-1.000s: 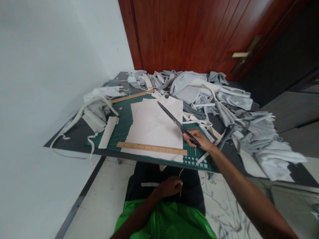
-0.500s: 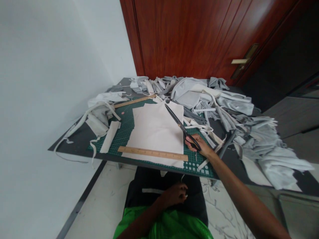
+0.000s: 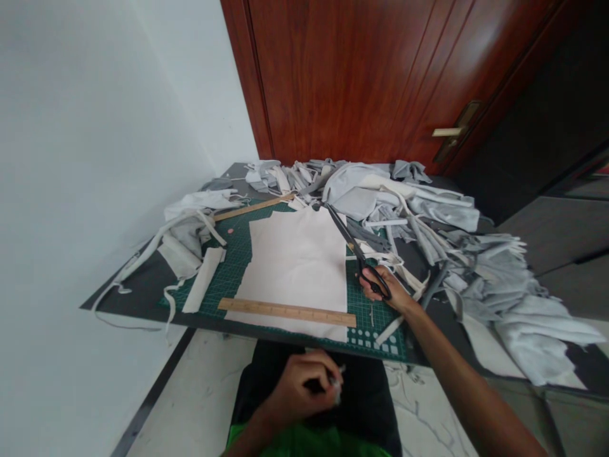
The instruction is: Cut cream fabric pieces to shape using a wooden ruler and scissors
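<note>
My right hand (image 3: 386,291) grips the black handles of a pair of scissors (image 3: 348,238) over the right edge of a pale fabric piece (image 3: 297,260). The blades are together and point to the far left. Over my lap, just below the table's front edge, my left hand (image 3: 308,386) is curled, with a small whitish fabric scrap (image 3: 337,390) pinched at its fingertips. Across the near end of the fabric piece lies a wooden ruler (image 3: 285,310). Underneath is a green cutting mat (image 3: 238,247).
Heaps of grey and white fabric scraps (image 3: 495,273) cover the table's right side and back. More fabric strips (image 3: 204,279) lie at the left, near a second wooden ruler (image 3: 254,207). A wall stands left, a brown door (image 3: 342,76) behind. Offcuts litter the floor at right.
My left hand has risen from my lap toward the table edge, still closed. The scissors have shifted slightly right relative to the fabric. The whole view has tilted up a little.
</note>
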Tool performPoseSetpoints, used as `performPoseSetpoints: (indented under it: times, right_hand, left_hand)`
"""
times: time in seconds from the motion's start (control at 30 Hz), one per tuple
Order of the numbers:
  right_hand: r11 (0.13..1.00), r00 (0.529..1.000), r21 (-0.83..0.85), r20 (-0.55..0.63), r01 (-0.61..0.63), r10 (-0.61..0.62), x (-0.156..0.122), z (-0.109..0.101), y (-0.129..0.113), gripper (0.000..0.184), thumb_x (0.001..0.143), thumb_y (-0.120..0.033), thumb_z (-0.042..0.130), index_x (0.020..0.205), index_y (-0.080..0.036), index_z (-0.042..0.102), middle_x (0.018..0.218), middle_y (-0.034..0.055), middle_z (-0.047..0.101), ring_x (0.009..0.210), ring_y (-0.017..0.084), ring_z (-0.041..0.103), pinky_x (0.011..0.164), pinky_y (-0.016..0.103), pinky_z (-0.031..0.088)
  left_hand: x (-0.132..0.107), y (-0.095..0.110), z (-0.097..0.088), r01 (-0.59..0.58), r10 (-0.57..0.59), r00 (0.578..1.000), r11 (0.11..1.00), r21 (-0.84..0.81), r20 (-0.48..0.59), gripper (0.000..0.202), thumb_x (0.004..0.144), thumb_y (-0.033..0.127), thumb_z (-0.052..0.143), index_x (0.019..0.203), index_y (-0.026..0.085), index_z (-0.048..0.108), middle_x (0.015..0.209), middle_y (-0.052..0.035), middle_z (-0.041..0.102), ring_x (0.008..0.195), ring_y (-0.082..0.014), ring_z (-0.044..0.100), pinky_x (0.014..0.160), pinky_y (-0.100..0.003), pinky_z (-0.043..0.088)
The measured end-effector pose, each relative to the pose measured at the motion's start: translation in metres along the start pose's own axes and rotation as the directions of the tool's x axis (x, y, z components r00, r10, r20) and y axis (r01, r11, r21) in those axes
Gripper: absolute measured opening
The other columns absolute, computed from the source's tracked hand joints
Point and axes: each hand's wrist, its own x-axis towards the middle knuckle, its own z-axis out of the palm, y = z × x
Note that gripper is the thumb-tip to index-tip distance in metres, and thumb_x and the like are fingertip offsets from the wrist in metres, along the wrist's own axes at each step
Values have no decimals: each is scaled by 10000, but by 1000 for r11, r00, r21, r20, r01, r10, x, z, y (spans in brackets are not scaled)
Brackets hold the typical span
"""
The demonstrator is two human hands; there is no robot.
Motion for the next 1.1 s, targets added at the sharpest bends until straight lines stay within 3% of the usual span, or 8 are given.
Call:
performPoseSetpoints:
  times: [0.17,0.3,0.43,0.53,0.67,0.83,1.0,1.1]
  right_hand:
    - [987,986,-124,-123,100,-115,27,-15,-24,630,839,-775,610,552,-225,502,407,-43,422,378,99,335,429,275,291]
    - [942,904,-286,-331,176,-269,56,-21,-33,622,832,-784,580,563,-234,473,468,-39,420,440,108,346,445,266,271]
    - [879,772,-457,-506,138,-384,68,-28,-22,578,840,-684,618,543,-247,382,504,-46,344,503,111,307,473,260,225]
    - [833,722,-549,-548,71,-422,66,-31,-11,543,824,-596,652,518,-246,371,500,-34,361,515,118,331,508,272,232]
    - [769,715,-639,-550,-27,-432,62,-32,-3,490,810,-558,671,523,-234,441,506,-1,472,513,140,413,545,290,250]
    - [624,765,-773,-471,-116,-440,63,-30,2,484,855,-611,616,576,-226,528,600,56,636,589,189,563,573,287,304]
    - [634,816,-772,-398,-50,-420,59,-20,0,452,844,-576,645,581,-229,522,547,22,583,529,164,504,556,284,289]
    - [676,870,-734,-291,64,-398,58,-5,0,454,862,-547,622,578,-229,466,522,-13,507,505,137,440,551,277,281]
  left_hand:
    - [116,75,-128,-135,265,925,900,414,-274,401,932,420,672,616,206,549,852,-77,751,784,-185,717,759,-337,583]
    - [220,58,-210,-149,453,827,746,650,-331,479,956,631,561,893,174,691,1214,-139,721,1153,-257,681,1049,-455,511]
    - [257,21,-256,40,374,867,606,795,-329,732,898,713,590,1339,129,588,1547,-225,469,1483,-369,391,1221,-567,293]
    - [235,-2,-265,69,409,852,531,845,-327,569,992,552,505,1378,136,556,1564,-197,435,1517,-354,317,1261,-552,209]
    - [187,-27,-256,111,266,915,557,823,-303,308,989,322,438,1177,156,617,1210,-150,623,1174,-272,586,1078,-449,455]
    - [152,-49,-237,-11,32,999,661,750,-13,251,972,291,430,773,209,559,842,-54,615,808,-178,600,824,-298,519]
    - [142,-53,-230,-133,0,983,696,706,186,196,990,260,454,1011,216,644,1063,-83,687,1040,-204,642,991,-350,510]
    - [142,-56,-238,-141,-21,981,610,780,194,219,977,241,463,1060,215,664,1133,-100,688,1135,-243,619,1070,-426,474]
